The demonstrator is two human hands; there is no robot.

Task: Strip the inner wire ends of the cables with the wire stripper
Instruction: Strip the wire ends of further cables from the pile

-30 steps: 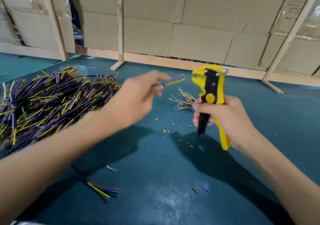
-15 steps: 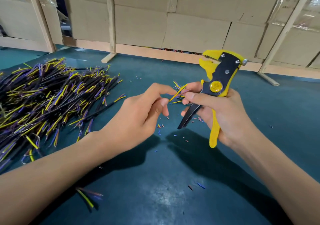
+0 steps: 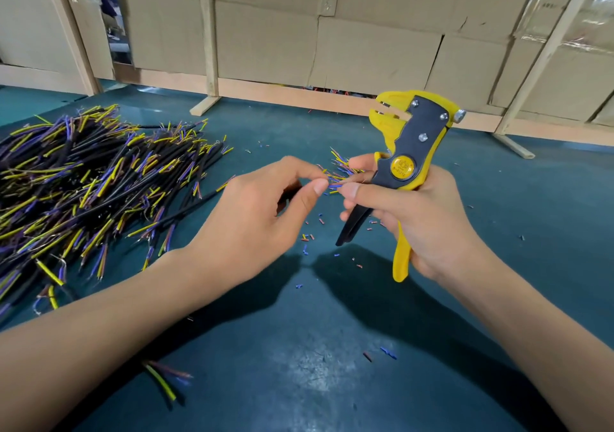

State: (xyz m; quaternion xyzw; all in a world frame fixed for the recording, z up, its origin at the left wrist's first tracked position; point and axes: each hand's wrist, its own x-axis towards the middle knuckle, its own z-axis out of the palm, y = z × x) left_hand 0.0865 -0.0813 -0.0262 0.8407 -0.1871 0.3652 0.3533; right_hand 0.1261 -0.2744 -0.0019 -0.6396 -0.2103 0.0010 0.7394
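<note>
Right hand (image 3: 422, 219) grips the wire stripper (image 3: 407, 165) upright (head pointing up); left hand (image 3: 262, 219) pinches a cable's wire ends (image 3: 332, 184), thumb against forefinger, beside the cable pile (image 3: 93, 179).

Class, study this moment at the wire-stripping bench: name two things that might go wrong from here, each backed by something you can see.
1. The right hand grips the wire stripper while its thumb and forefinger also pinch the wire ends with the left hand; the tool may slip or nip a finger.
2. Insulation scraps litter the table beside the cable pile; stripped and unstripped cables may get mixed.
</note>
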